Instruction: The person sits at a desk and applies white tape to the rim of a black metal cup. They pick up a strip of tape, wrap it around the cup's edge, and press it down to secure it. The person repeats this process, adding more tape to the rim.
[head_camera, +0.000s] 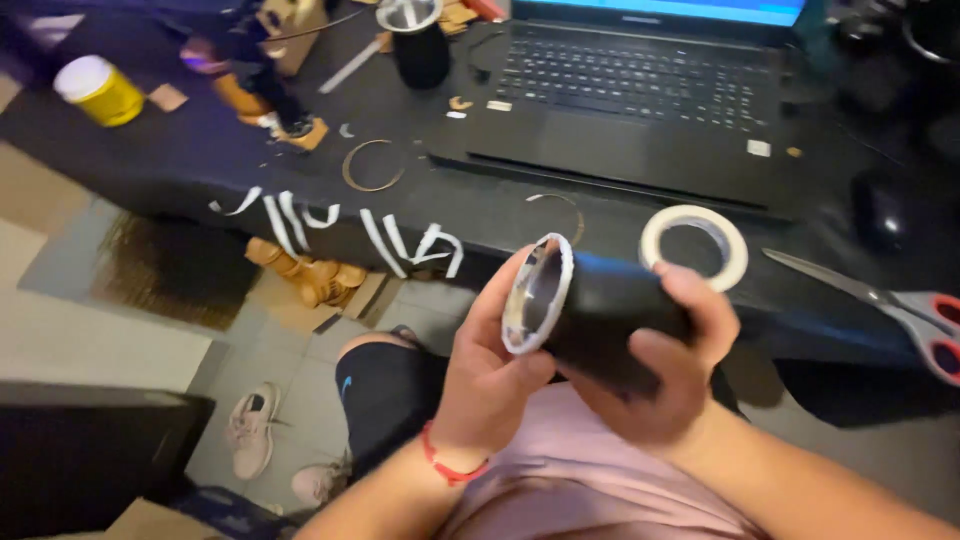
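I hold a black tube (610, 310) on its side over my lap, in front of the black table's edge. White tape runs around its open rim (540, 295), which faces left. My left hand (490, 370) presses fingers and thumb on that taped rim. My right hand (675, 365) wraps around the tube's body from the right. A roll of white masking tape (695, 245) lies flat on the table just behind my right hand.
Several white tape strips (385, 240) hang from the black table's front edge (180, 190). An open laptop (640, 100), red-handled scissors (900, 305), a second black tube (418, 40), a yellow jar (98, 90) and cardboard rings (372, 165) lie on the table. Tiled floor and shoes lie below.
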